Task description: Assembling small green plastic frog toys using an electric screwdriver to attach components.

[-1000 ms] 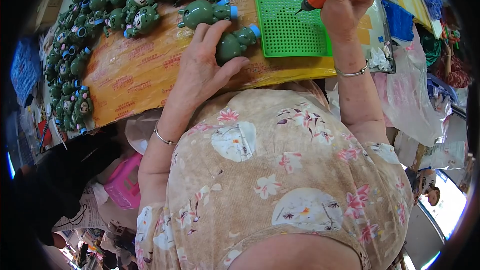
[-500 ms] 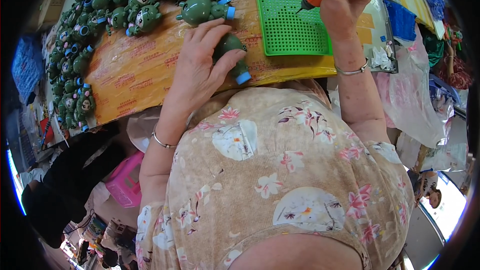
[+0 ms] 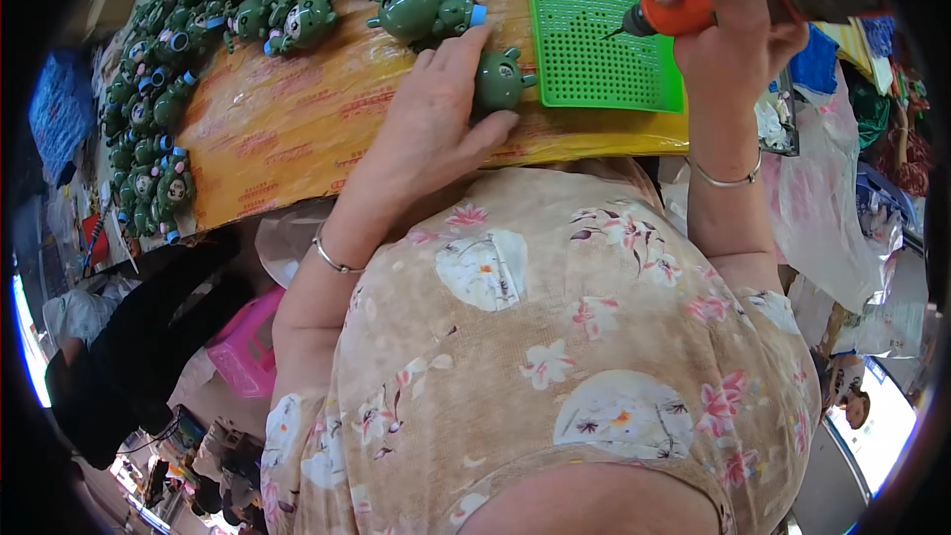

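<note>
My left hand [image 3: 426, 124] is curled round a glossy dark green toy figure [image 3: 498, 81] on the table. The toy's rounded head with small ears shows past my fingers; its other end is hidden under the hand. My right hand [image 3: 738, 54] grips an orange and black electric screwdriver [image 3: 684, 12], its thin dark bit pointing left over the green perforated tray [image 3: 612, 105]. Small grey pieces, probably screws, cover the tray's far part. Just beyond my left hand lies another green figure [image 3: 408, 10] with a light blue ring at its end.
Several similar green figures [image 3: 302, 22] crowd the table's far and left sides, some with painted faces. Brown tape covers the tabletop [image 3: 282, 144]. A blue container [image 3: 817, 59] and clear plastic sheeting [image 3: 822, 188] are at right. A pink box [image 3: 243, 352] stands below, by a person in black.
The toy under my left hand has turned: its blue end pointed toward me, and now its eared head shows at the right. My right hand brought the screwdriver lower, more fully into view.
</note>
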Tool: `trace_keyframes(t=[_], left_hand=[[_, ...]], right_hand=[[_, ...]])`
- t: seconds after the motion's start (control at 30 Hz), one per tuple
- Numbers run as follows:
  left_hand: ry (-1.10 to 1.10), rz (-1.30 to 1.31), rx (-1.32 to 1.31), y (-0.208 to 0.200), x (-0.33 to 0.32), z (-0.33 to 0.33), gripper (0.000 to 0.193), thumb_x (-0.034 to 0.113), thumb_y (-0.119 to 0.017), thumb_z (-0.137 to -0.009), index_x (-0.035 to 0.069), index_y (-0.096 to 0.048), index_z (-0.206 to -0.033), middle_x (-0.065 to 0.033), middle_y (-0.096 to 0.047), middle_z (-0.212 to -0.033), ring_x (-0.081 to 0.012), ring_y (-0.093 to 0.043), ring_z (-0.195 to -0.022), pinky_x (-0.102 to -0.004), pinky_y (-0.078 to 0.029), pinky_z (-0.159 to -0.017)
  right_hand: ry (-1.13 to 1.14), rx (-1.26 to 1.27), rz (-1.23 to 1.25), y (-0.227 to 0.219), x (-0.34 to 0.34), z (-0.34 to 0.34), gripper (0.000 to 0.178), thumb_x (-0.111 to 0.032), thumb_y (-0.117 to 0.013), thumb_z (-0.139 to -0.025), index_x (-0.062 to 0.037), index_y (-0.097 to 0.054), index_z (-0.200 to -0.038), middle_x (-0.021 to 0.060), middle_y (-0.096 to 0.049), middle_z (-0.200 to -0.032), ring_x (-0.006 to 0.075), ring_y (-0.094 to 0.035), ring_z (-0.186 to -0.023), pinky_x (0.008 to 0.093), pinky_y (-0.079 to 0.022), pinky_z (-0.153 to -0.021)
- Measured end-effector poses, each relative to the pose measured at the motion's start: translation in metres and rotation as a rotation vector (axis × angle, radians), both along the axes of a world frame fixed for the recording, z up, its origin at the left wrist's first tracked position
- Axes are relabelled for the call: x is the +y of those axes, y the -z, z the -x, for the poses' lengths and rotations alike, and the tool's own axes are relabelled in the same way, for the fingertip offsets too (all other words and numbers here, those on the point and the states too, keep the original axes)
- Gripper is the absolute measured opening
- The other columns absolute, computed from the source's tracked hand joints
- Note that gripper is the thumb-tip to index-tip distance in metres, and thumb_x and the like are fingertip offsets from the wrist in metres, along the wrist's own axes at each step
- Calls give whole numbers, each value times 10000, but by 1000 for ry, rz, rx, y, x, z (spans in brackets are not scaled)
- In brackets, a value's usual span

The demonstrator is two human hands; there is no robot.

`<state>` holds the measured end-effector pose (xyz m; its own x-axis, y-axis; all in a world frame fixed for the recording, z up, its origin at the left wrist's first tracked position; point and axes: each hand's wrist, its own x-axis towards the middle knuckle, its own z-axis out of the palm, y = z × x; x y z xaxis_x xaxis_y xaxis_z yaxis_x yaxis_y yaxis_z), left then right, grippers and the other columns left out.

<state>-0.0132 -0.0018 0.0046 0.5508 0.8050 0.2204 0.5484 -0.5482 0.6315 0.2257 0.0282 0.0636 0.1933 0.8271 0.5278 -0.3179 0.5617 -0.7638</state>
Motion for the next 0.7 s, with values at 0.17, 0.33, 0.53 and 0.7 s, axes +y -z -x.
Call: trace_keyframes(t=[0.17, 0.33, 0.53, 0.7], left_hand=[[-120, -61, 157, 9, -3, -10, 578, 271, -858, -747, -41, -537, -1113, -220, -541, -1053, -406, -574, -980, -469, -510, -854], [-83, -97, 125, 12, 2, -13, 540, 268, -863, -715, -4, -526, -1037, -199, -527, -1018, -396, -573, -957, -476, -521, -819], [-66, -89, 103, 15, 2, -10, 542, 254, -857, -707, -3, -526, -1051, -185, -527, -1015, -387, -567, -973, -468, -527, -817], [-47, -97, 84, 14, 3, -11, 541, 253, -856, -703, -1, -526, -1049, -176, -528, -1016, -373, -567, -979, -462, -530, -814]], right_hand=[[115, -37, 203, -8, -16, 35, 529, -169, -874, -801, -51, -537, -1191, 25, -583, -805, 153, -598, -680, 310, -526, -652], [-194, 148, -379, 26, 22, 52, 512, -74, -901, -739, -33, -567, -1125, -1, -621, -850, 74, -589, -733, 262, -518, -689], [-293, 36, -384, 26, 33, 59, 409, 8, -856, -793, -26, -578, -1092, -7, -632, -783, 64, -597, -711, 270, -513, -647], [-354, 90, -386, 26, 34, 60, 397, 4, -855, -806, -24, -580, -1090, -9, -639, -781, 65, -604, -713, 268, -513, -645]])
